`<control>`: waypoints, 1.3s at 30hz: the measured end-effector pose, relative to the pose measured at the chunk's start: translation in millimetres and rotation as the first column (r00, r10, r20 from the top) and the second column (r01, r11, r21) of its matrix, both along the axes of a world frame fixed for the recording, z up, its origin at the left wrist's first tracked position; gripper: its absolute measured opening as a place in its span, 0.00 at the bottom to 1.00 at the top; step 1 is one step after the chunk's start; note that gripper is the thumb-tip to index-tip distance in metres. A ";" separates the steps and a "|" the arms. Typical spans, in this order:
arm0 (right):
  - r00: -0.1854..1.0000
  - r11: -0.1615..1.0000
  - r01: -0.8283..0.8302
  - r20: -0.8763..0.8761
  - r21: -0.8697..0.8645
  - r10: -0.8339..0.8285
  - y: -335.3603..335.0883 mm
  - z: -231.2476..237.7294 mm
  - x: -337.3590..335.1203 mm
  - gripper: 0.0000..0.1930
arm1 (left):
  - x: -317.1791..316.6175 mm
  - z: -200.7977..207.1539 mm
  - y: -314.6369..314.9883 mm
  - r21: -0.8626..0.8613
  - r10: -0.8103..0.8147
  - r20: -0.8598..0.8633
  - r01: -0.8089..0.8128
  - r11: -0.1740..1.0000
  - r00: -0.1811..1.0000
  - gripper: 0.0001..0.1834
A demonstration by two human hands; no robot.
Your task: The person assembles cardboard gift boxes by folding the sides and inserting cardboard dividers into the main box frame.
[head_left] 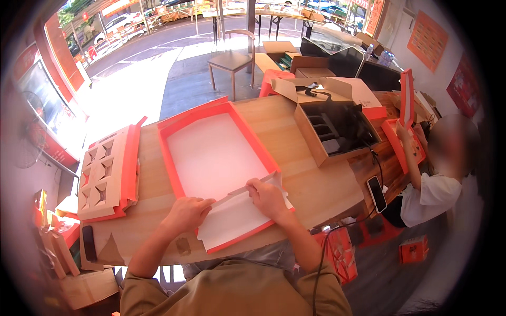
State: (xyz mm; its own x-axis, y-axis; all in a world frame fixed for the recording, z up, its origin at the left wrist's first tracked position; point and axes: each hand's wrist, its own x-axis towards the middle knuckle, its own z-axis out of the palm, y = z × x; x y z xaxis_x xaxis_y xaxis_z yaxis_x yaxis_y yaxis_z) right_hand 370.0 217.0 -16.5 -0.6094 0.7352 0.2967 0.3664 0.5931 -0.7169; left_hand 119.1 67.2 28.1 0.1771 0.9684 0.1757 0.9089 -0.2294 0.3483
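Note:
A large shallow cardboard box with red walls and a white inside lies on the wooden table in front of me. Its near side is a white flap with a red edge, unfolded toward my body. My left hand pinches the fold line at the left end of this flap. Farther right along the same fold, my right hand grips it with fingers curled. The three other walls of the box stand up. My fingertips are partly hidden behind the flap's edge.
Left on the table lies a red and brown cardboard insert with several cutouts, near a dark phone. At right are an open brown box holding black items, a white-screened phone and a cable. Another person handles a red box.

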 end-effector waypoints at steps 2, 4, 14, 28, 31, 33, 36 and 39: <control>1.000 1.000 0.023 -0.015 0.006 -0.023 -2.8 -2.9 0.9 0.06 | 0.9 -1.0 2.0 -0.018 0.006 -0.007 -0.006 1.000 1.000 0.11; 0.993 0.991 0.054 -0.096 -0.122 -0.066 -7.3 5.1 -0.8 0.06 | 1.6 -1.6 2.8 -0.046 0.021 -0.025 -0.022 0.999 0.999 0.11; 0.953 1.000 0.008 -0.302 -0.022 -0.014 2.0 -4.5 21.0 0.12 | -1.3 16.2 -1.6 -0.211 0.007 -0.140 -0.037 0.977 0.990 0.17; 0.995 0.992 0.091 -0.046 0.082 -0.088 -31.3 -1.7 60.0 0.36 | -34.0 25.6 -55.0 -0.021 0.072 -0.098 -0.075 0.997 0.993 0.33; 0.997 0.999 -0.031 0.067 0.007 0.031 -48.4 27.2 63.0 0.34 | -37.2 20.9 -62.8 -0.021 -0.003 -0.138 0.001 1.000 0.990 0.31; 0.988 0.989 -0.114 0.093 -0.093 0.123 -59.1 55.5 67.4 0.29 | -42.2 16.7 -70.2 -0.057 -0.067 -0.181 0.058 0.997 0.981 0.30; 0.981 0.964 -0.187 0.013 -0.189 0.193 -62.5 88.0 75.4 0.19 | -44.9 32.1 -79.3 -0.093 -0.150 -0.076 0.143 0.985 0.986 0.26; 0.983 0.982 -0.172 -0.085 -0.083 0.165 -30.8 112.4 65.9 0.10 | -50.8 51.2 -76.6 -0.041 -0.200 0.108 0.206 0.978 0.974 0.23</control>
